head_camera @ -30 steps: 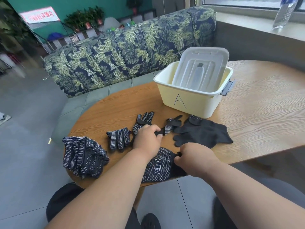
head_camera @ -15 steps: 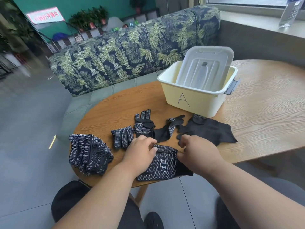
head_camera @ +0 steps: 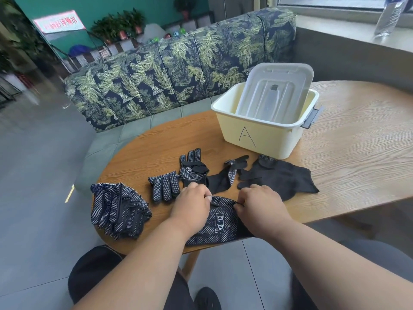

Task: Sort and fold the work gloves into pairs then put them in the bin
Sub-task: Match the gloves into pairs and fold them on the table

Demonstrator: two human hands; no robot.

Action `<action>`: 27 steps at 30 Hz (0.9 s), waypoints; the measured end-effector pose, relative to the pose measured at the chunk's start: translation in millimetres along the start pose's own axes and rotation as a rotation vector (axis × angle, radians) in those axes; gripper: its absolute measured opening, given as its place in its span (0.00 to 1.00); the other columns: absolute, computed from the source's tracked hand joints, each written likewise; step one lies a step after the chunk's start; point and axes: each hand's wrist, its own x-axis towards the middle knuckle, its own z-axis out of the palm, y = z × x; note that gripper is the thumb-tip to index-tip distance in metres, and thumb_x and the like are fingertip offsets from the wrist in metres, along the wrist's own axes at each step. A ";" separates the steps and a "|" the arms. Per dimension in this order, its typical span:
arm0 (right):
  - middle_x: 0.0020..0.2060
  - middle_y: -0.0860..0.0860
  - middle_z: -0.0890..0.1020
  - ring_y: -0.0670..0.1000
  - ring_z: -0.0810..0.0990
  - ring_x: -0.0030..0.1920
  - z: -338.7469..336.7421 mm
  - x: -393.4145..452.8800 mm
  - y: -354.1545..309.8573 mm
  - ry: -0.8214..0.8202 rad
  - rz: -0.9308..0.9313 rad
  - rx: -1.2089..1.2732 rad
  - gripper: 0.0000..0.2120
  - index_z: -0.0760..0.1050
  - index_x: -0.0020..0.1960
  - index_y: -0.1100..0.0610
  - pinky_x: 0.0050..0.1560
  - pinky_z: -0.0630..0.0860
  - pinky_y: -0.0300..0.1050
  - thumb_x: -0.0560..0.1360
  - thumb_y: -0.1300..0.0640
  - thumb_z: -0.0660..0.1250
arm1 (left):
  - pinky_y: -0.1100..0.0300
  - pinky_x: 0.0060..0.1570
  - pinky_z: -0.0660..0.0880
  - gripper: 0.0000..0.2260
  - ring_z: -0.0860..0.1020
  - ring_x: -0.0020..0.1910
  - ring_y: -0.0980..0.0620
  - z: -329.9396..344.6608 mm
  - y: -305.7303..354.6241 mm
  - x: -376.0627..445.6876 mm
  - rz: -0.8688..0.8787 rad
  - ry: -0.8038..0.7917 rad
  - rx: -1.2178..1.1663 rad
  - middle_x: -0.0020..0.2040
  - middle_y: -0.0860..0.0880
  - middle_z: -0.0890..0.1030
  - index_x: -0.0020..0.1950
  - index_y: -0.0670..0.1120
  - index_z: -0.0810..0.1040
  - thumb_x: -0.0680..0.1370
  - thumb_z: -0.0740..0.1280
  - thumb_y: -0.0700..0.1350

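Wooden worktop (head_camera: 357,157) carries scattered gloves between both hands (left hand (head_camera: 192,203) and right hand (head_camera: 260,205) pinching a dotted glove (head_camera: 221,222)) and the far bin (head_camera: 263,135).

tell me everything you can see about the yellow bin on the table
The bin is a pale yellow plastic tub, rectangular with rounded corners and a rolled rim, standing upright on the wooden table beyond the gloves. A hand-drawn letter A marks its near wall. A grey latch handle sits on its right end. Its whitish translucent lid stands tilted inside it, leaning on the far rim. No gloves show inside it.
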 end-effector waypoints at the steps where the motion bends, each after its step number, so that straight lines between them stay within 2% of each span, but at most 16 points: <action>1: 0.46 0.47 0.78 0.54 0.76 0.52 0.1 0.2 0.3 0.000 -0.002 0.000 0.11 0.80 0.50 0.48 0.51 0.75 0.48 0.79 0.43 0.63 | 0.53 0.61 0.72 0.06 0.75 0.58 0.49 0.8 0.7 -0.2 0.000 0.006 -0.004 0.57 0.52 0.75 0.53 0.53 0.78 0.84 0.62 0.49; 5: 0.46 0.47 0.78 0.54 0.76 0.51 -0.6 1.0 1.1 -0.001 0.001 -0.023 0.11 0.79 0.50 0.48 0.48 0.72 0.48 0.80 0.44 0.62 | 0.52 0.62 0.71 0.06 0.74 0.58 0.50 10.2 0.0 -4.7 -0.005 0.056 -0.048 0.57 0.52 0.75 0.56 0.53 0.78 0.84 0.61 0.49; 7: 0.43 0.46 0.75 0.54 0.76 0.51 -1.1 1.0 1.4 -0.012 0.003 -0.025 0.11 0.79 0.49 0.48 0.47 0.71 0.48 0.80 0.44 0.62 | 0.53 0.64 0.70 0.07 0.73 0.58 0.50 15.4 -1.2 -8.1 -0.022 0.095 -0.086 0.58 0.53 0.75 0.58 0.53 0.78 0.84 0.62 0.49; 10: 0.42 0.45 0.73 0.54 0.76 0.50 -1.0 0.5 2.0 -0.022 0.004 -0.017 0.10 0.79 0.49 0.48 0.49 0.73 0.48 0.79 0.44 0.62 | 0.53 0.65 0.68 0.07 0.71 0.58 0.50 19.6 -2.2 -10.5 -0.031 0.135 -0.098 0.56 0.53 0.74 0.56 0.54 0.79 0.83 0.63 0.51; 14: 0.43 0.46 0.77 0.55 0.75 0.48 -1.6 0.6 0.6 0.020 0.009 0.053 0.02 0.75 0.47 0.46 0.48 0.75 0.50 0.76 0.51 0.64 | 0.53 0.65 0.68 0.06 0.71 0.59 0.50 18.8 -1.8 -9.8 -0.037 0.112 -0.096 0.56 0.53 0.73 0.53 0.53 0.78 0.83 0.63 0.51; 16: 0.41 0.47 0.77 0.56 0.73 0.45 1.2 1.4 0.6 0.042 -0.025 0.084 0.05 0.73 0.45 0.47 0.45 0.74 0.50 0.75 0.56 0.63 | 0.53 0.66 0.67 0.05 0.71 0.60 0.49 18.5 -1.6 -9.6 -0.030 0.099 -0.089 0.56 0.53 0.73 0.52 0.53 0.77 0.84 0.62 0.51; 19: 0.47 0.47 0.80 0.56 0.76 0.47 6.1 1.8 2.5 0.022 -0.101 0.085 0.12 0.82 0.48 0.43 0.45 0.73 0.49 0.77 0.56 0.62 | 0.54 0.65 0.67 0.05 0.71 0.59 0.50 15.1 -0.6 -10.1 -0.021 0.097 -0.070 0.56 0.53 0.74 0.52 0.53 0.76 0.84 0.61 0.50; 21: 0.48 0.46 0.79 0.56 0.76 0.50 6.7 2.1 3.2 -0.010 -0.099 0.091 0.15 0.84 0.52 0.40 0.48 0.72 0.48 0.79 0.55 0.61 | 0.54 0.63 0.68 0.05 0.72 0.58 0.51 10.7 0.2 -11.0 -0.020 0.101 -0.070 0.54 0.54 0.76 0.51 0.53 0.76 0.84 0.61 0.50; 23: 0.46 0.44 0.76 0.54 0.75 0.51 5.6 3.1 3.6 -0.041 -0.085 0.096 0.15 0.84 0.53 0.38 0.50 0.73 0.48 0.80 0.54 0.61 | 0.54 0.58 0.71 0.05 0.74 0.54 0.52 5.2 2.9 -13.0 -0.051 0.089 -0.134 0.51 0.56 0.78 0.51 0.54 0.76 0.84 0.62 0.50; 25: 0.44 0.43 0.73 0.54 0.74 0.51 4.1 3.9 3.3 -0.055 -0.077 0.103 0.15 0.85 0.54 0.38 0.51 0.73 0.48 0.80 0.53 0.61 | 0.59 0.50 0.73 0.02 0.77 0.50 0.56 -0.1 7.6 -15.6 -0.129 0.081 -0.296 0.47 0.58 0.80 0.52 0.56 0.76 0.83 0.64 0.49; 27: 0.44 0.43 0.72 0.53 0.74 0.52 2.6 4.1 2.2 -0.074 -0.064 0.112 0.15 0.84 0.54 0.38 0.52 0.73 0.47 0.80 0.52 0.62 | 0.66 0.45 0.71 0.04 0.79 0.47 0.61 -3.6 12.7 -17.9 -0.213 0.068 -0.524 0.46 0.59 0.83 0.56 0.57 0.75 0.82 0.67 0.49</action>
